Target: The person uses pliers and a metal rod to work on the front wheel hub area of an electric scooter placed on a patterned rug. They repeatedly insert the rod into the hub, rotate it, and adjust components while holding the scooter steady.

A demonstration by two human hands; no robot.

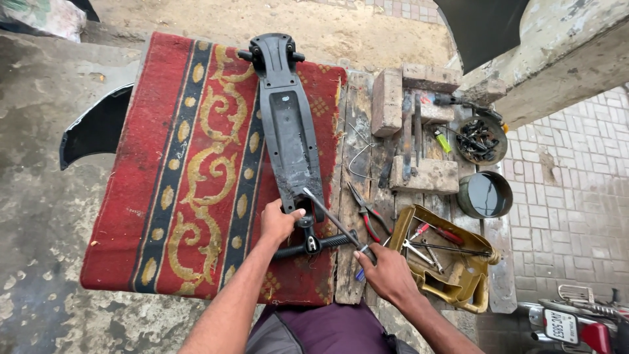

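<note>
A long black plastic panel (286,118) lies lengthwise on a red patterned rug (177,170). My left hand (278,221) grips the panel's near end, just above a black crossbar (314,243). In my right hand (386,272) is a screwdriver (337,224) with a blue handle; its shaft slants up and left, with the tip at the panel's near end beside my left thumb.
Red-handled pliers (368,216) lie on the wooden board. A cut yellow can (452,262) holds several tools. Bricks (406,105), a tin of dark liquid (485,195) and a bowl of bits (481,139) sit at the right. A motorbike's rear (576,321) stands at the bottom right.
</note>
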